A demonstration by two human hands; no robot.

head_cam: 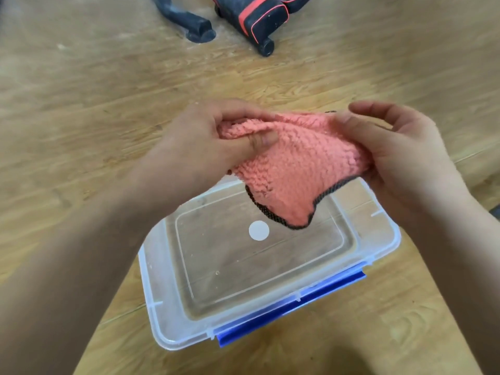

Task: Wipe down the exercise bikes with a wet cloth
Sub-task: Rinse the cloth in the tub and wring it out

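Note:
A fluffy pink cloth (295, 169) with a dark stitched hem hangs between both hands above a clear plastic box (162, 315). My left hand (200, 147) grips its left end, thumb pressed into the fabric. My right hand (392, 150) holds its right end, fingers curled behind the cloth and thumb on top. The cloth's lower corner dangles over the box's far part. At the top, the black and red base of an exercise bike (259, 20) stands on the floor.
The clear box has a blue latch (292, 312) on its near side and a white round sticker (259, 230) on its bottom. A black bike foot (189, 23) lies top left. Wooden floor (81, 104) surrounds everything.

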